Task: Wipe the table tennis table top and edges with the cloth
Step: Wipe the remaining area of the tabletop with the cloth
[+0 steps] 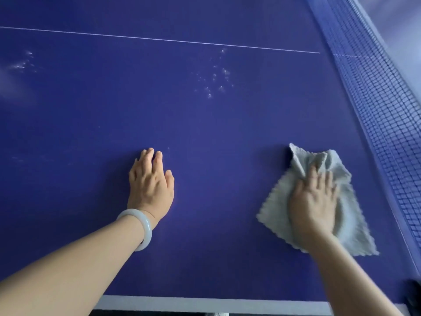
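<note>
Cloth [348, 197], one only, grey with a pinked edge, lies on the blue table tennis table [205, 124] under the right hand [312, 201]. It spreads flat out from under the palm towards the wrist and bunches into raised folds just beyond the fingertips. Two bare hands are in view, both palm down with the forearms reaching in from the near edge. The right hand presses on the cloth with its fingers [315, 172] laid fairly straight and a little apart, the tips pushing into the folds; they are blurred, so finer detail cannot be told. The left hand [150, 183] rests flat on the bare table well to the left of the cloth, its fingers [150, 156] straight and pressed together, the thumb lying close along the side. One pale, glossy bracelet [147, 226] circles the left wrist. One net [382, 110], dark mesh, runs along to the right of the right fingers, near the cloth but apart from it. Two white lines show: a thin one [159, 39] far beyond all the fingertips, and a broad band [205, 304] along the near edge behind the wrists. Two clusters of droplets sit on the top, one [214, 76] beyond and between the two sets of fingertips, the other [22, 63] far to the left of the left fingers.
</note>
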Action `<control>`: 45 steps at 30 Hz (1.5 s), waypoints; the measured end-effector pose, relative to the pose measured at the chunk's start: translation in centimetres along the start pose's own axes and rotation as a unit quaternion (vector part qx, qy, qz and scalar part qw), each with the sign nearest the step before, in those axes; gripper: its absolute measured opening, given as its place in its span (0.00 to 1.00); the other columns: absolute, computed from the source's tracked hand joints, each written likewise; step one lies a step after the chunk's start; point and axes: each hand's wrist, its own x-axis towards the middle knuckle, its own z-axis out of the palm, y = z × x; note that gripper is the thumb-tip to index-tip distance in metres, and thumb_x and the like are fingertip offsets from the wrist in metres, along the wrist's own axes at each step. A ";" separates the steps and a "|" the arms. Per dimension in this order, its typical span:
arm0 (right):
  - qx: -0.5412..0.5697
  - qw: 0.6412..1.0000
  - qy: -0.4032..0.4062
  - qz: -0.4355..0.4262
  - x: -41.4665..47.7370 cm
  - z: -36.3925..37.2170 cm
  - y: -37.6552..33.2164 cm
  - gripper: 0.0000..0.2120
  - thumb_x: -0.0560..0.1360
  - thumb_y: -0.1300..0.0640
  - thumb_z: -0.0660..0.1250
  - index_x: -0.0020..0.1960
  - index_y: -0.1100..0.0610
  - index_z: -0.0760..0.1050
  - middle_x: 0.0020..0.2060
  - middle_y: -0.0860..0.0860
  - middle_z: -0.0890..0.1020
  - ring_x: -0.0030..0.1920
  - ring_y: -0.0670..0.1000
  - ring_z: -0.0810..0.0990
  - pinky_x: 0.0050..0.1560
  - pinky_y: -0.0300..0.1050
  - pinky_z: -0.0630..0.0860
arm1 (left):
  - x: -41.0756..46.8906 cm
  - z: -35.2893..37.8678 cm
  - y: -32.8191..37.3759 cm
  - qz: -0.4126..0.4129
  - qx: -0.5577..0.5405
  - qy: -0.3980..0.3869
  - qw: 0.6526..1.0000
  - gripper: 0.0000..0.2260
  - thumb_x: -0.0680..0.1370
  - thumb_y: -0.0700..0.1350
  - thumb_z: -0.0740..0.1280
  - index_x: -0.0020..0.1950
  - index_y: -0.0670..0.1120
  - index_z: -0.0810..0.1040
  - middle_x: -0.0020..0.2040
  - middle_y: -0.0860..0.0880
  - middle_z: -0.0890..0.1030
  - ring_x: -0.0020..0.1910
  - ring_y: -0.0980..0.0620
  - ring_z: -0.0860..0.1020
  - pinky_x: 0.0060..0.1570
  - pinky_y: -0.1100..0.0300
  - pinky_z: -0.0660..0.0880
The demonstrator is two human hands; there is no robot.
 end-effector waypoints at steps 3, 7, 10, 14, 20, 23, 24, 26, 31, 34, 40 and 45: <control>0.025 0.993 -0.008 -0.113 -4.4 1.9 -7.5 0.33 0.82 0.45 0.47 0.82 0.57 0.45 0.81 0.54 0.44 0.81 0.53 0.42 0.79 0.54 0.37 | 0.0 0.0 0.0 -0.003 -0.011 0.004 1.000 0.22 0.81 0.45 0.61 0.74 0.39 0.67 0.76 0.39 0.64 0.76 0.40 0.61 0.74 0.43 0.57; 0.048 0.930 -0.062 -0.359 -11.0 3.1 -8.9 0.28 0.85 0.46 0.49 0.82 0.52 0.49 0.82 0.48 0.49 0.81 0.49 0.44 0.80 0.52 0.44 | -0.2 0.0 -0.2 0.003 -0.034 0.008 0.999 0.22 0.82 0.44 0.61 0.74 0.38 0.67 0.76 0.39 0.64 0.76 0.39 0.61 0.73 0.43 0.58; 0.079 0.916 -0.062 -0.390 -9.5 0.7 -0.8 0.29 0.83 0.57 0.53 0.82 0.47 0.51 0.81 0.42 0.49 0.81 0.44 0.47 0.79 0.42 0.43 | -0.2 0.0 -0.5 0.012 -0.037 0.004 0.999 0.22 0.82 0.44 0.59 0.75 0.38 0.65 0.77 0.40 0.62 0.77 0.40 0.59 0.75 0.44 0.56; 0.047 0.984 -0.001 -0.172 -6.3 -4.1 12.1 0.28 0.84 0.56 0.55 0.80 0.39 0.51 0.79 0.34 0.48 0.80 0.40 0.45 0.79 0.42 0.41 | -0.2 -0.1 -0.4 0.015 -0.044 0.004 0.999 0.23 0.83 0.46 0.57 0.76 0.39 0.64 0.78 0.40 0.61 0.78 0.41 0.58 0.76 0.45 0.53; 0.033 0.993 0.013 0.114 -6.6 -2.6 9.9 0.27 0.84 0.48 0.45 0.82 0.48 0.47 0.82 0.47 0.48 0.81 0.52 0.45 0.79 0.60 0.43 | -0.2 -0.1 -0.5 0.010 -0.075 0.007 0.997 0.23 0.83 0.47 0.56 0.77 0.39 0.64 0.78 0.40 0.60 0.78 0.42 0.56 0.76 0.46 0.51; -0.002 1.000 0.008 0.022 -10.3 0.4 1.2 0.29 0.83 0.48 0.44 0.82 0.51 0.46 0.82 0.48 0.45 0.81 0.52 0.42 0.78 0.62 0.40 | -0.2 -0.5 -0.7 0.005 -0.105 -0.001 0.994 0.22 0.84 0.47 0.56 0.77 0.40 0.64 0.79 0.42 0.59 0.78 0.43 0.55 0.77 0.47 0.50; -0.005 0.998 -0.001 -0.059 -11.7 1.2 -1.5 0.29 0.82 0.47 0.43 0.82 0.51 0.46 0.82 0.48 0.45 0.81 0.51 0.42 0.79 0.60 0.40 | -0.1 -0.8 -0.8 0.002 -0.119 -0.006 0.993 0.22 0.84 0.46 0.56 0.77 0.40 0.64 0.79 0.42 0.59 0.78 0.43 0.55 0.76 0.48 0.50; -0.002 0.978 -0.028 -0.205 -13.8 2.6 -5.0 0.28 0.83 0.46 0.43 0.82 0.50 0.47 0.82 0.47 0.47 0.81 0.49 0.42 0.80 0.57 0.41 | 0.2 -1.5 -1.1 -0.011 -0.164 -0.019 0.986 0.21 0.84 0.45 0.57 0.76 0.41 0.66 0.79 0.43 0.60 0.78 0.44 0.57 0.76 0.49 0.51; 0.021 0.952 -0.027 -0.304 -11.5 1.1 -1.7 0.27 0.84 0.48 0.48 0.81 0.43 0.48 0.81 0.42 0.48 0.81 0.47 0.45 0.80 0.50 0.41 | -0.1 -4.2 -3.0 -0.049 -0.385 -0.096 0.916 0.21 0.84 0.44 0.58 0.77 0.47 0.65 0.77 0.54 0.63 0.75 0.55 0.62 0.71 0.61 0.60; 0.013 0.998 -0.003 -0.058 -9.6 0.5 0.3 0.28 0.83 0.45 0.45 0.82 0.48 0.49 0.82 0.51 0.50 0.81 0.53 0.46 0.80 0.58 0.43 | -2.0 -4.9 -5.4 -0.054 -0.412 -0.085 0.906 0.20 0.84 0.44 0.58 0.76 0.51 0.66 0.74 0.59 0.65 0.71 0.61 0.64 0.64 0.67 0.60; -0.049 0.998 -0.024 -0.028 -16.3 3.3 -13.1 0.33 0.80 0.38 0.45 0.82 0.48 0.44 0.81 0.60 0.46 0.79 0.66 0.41 0.74 0.71 0.38 | -4.2 -5.2 -7.7 -0.033 -0.428 -0.051 0.902 0.19 0.84 0.41 0.57 0.75 0.50 0.68 0.72 0.60 0.68 0.67 0.66 0.65 0.61 0.74 0.61; 0.194 0.957 -0.131 -0.170 -21.1 4.5 -24.1 0.25 0.82 0.45 0.53 0.79 0.45 0.59 0.81 0.51 0.55 0.80 0.58 0.47 0.77 0.62 0.39 | -4.5 -7.0 -7.0 0.060 -0.368 0.016 0.928 0.17 0.83 0.37 0.57 0.73 0.41 0.71 0.71 0.48 0.70 0.71 0.53 0.68 0.70 0.63 0.64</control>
